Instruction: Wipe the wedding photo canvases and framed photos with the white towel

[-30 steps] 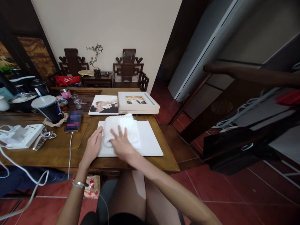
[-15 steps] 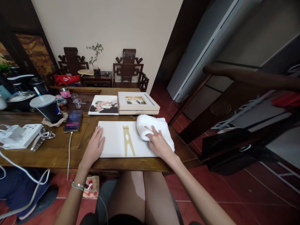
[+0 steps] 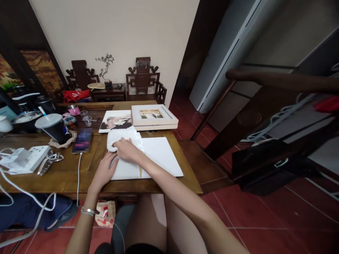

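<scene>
A white rectangular panel (image 3: 164,157) lies flat near the table's front edge. My right hand (image 3: 127,151) grips a fluffy white towel (image 3: 124,134) and presses it on the panel's left part. The towel and right arm cover most of a gold figure (image 3: 140,171), of which only a lower bit shows. My left hand (image 3: 105,170) rests with fingers stretched along the panel's left edge, close beside the towel and holding nothing. Behind the panel lie a photo panel (image 3: 116,120) and a framed picture (image 3: 155,114) on a pale stack.
On the left of the wooden table (image 3: 66,178) are a phone (image 3: 82,140) on a charging cable, a lidded cup (image 3: 51,127), a power strip (image 3: 33,158) and a metal clip (image 3: 48,160). A wooden chair (image 3: 246,120) stands at the right. Another person's leg (image 3: 34,211) shows at lower left.
My right hand has swept the towel from the panel's right side across to its left, now covering much of the gold figure. My left hand stays at the left edge.
</scene>
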Action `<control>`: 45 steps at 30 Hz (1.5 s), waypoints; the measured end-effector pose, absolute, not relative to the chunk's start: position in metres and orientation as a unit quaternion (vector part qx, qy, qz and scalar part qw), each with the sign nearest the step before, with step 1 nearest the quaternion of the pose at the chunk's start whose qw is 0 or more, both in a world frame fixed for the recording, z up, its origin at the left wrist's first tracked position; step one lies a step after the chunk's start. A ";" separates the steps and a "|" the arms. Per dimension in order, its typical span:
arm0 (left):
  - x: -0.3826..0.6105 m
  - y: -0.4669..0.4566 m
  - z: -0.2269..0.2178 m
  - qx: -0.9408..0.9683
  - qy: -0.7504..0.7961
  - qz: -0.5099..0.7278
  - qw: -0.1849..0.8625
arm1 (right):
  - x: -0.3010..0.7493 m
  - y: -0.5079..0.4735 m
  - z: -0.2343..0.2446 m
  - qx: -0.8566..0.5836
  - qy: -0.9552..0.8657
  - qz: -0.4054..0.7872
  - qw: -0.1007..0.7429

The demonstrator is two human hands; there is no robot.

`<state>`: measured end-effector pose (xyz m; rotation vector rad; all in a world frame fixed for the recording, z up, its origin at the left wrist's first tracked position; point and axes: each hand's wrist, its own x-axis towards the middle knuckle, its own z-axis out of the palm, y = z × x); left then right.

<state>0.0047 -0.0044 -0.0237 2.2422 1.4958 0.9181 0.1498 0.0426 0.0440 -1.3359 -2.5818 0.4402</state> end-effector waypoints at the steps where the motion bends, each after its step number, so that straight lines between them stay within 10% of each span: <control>1: 0.004 -0.004 -0.024 0.777 0.520 0.322 0.148 | 0.153 0.045 0.046 -0.458 -0.870 0.154 0.099; 20: 0.004 -0.005 -0.034 0.777 0.534 0.301 0.142 | 0.327 -0.126 0.028 -0.447 -0.870 0.197 0.067; 32: 0.000 -0.002 -0.033 0.777 0.537 0.295 0.145 | 0.299 0.037 0.009 -0.533 -0.835 0.100 0.094; 45: 0.001 -0.002 -0.034 0.772 0.545 0.291 0.150 | 0.313 -0.092 0.017 -0.479 -0.850 0.179 0.123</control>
